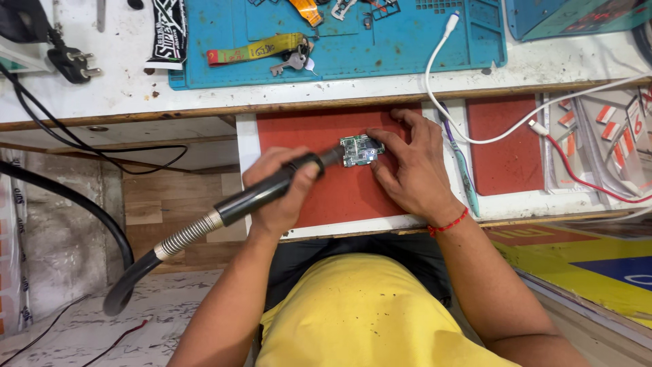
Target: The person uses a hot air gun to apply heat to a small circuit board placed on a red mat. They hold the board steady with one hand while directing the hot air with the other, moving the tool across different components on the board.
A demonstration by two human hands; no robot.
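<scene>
While curled tight round the hot-air wand (pixel 272 194), left hand (pixel 282 197) angled toward circuit board (pixel 360 150), right hand (pixel 407 170) flat, pinning it.

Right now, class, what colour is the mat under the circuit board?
Red, seen in the head view: the mat under the circuit board.

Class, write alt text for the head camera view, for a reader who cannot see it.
Seen from above, a person's left hand grips a black hot-air wand with its tip at a small green circuit board, which the right hand steadies on a red mat. Behind lies a blue work mat with keys and a white cable.
</scene>
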